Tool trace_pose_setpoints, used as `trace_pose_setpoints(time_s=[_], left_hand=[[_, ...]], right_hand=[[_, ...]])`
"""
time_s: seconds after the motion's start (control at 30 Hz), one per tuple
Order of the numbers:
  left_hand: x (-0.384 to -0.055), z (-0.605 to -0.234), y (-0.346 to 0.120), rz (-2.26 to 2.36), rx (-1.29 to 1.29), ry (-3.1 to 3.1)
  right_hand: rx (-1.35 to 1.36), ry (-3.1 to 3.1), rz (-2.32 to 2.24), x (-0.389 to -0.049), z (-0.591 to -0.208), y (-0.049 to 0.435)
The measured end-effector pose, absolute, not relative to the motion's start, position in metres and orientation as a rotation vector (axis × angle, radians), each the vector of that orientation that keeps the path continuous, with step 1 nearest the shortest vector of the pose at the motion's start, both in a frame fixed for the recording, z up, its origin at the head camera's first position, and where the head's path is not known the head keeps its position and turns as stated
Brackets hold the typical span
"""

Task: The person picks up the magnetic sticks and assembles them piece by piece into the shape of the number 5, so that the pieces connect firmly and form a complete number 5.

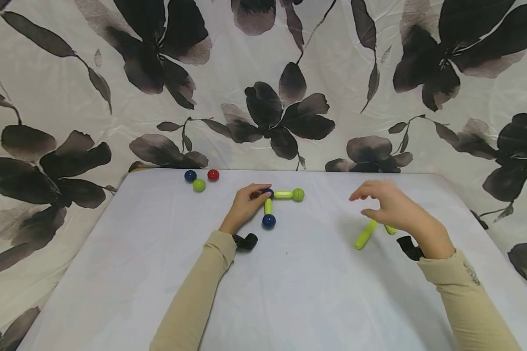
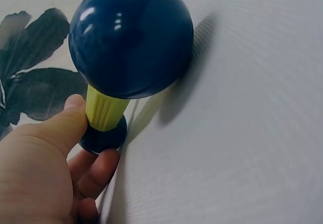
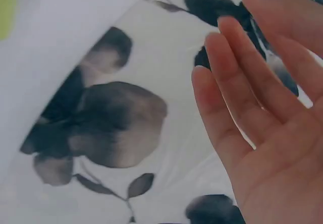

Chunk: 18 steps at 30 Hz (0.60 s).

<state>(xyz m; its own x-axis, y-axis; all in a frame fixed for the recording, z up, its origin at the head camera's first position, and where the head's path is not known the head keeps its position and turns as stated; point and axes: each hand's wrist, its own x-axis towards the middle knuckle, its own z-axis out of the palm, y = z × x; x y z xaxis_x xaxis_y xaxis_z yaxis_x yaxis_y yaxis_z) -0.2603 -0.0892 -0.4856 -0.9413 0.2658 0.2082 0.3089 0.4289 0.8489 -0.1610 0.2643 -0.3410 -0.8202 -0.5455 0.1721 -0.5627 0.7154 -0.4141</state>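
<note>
At the table's middle lies an L of magnetic-looking building pieces. Its corner is a blue ball [image 2: 104, 140], which my left hand [image 1: 243, 206] grips between thumb and fingers. One yellow-green rod [image 1: 283, 194] runs right from that corner to a green ball [image 1: 298, 194]. A second yellow-green rod [image 2: 105, 110] reaches toward me and ends in another blue ball [image 1: 269, 222], large in the left wrist view. Raised above the table's right side, my right hand [image 1: 395, 207] holds nothing, its fingers loosely extended. Below it lie loose yellow-green rods [image 1: 366, 235], partly hidden by the hand.
Toward the back left edge sit a loose blue ball [image 1: 191, 176], a red ball [image 1: 213, 175] and a green ball [image 1: 199, 185], close together. A white cloth covers the table [image 1: 263, 292]. Behind it hangs a floral curtain [image 1: 360, 73].
</note>
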Motion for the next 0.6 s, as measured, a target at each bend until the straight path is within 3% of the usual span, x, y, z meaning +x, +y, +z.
trace_pose_setpoints(time_s=[0.27, 0.6], left_hand=[[-0.262, -0.485, -0.086, -1.562, -0.514, -2.618], [-0.261, -0.486, -0.087, -1.567, -0.461, -2.623]], right_hand=[[0.963, -2.983, 0.68, -0.136, -0.394, 0.282], [1.002, -2.925, 0.714, -0.14, -0.422, 0.282]])
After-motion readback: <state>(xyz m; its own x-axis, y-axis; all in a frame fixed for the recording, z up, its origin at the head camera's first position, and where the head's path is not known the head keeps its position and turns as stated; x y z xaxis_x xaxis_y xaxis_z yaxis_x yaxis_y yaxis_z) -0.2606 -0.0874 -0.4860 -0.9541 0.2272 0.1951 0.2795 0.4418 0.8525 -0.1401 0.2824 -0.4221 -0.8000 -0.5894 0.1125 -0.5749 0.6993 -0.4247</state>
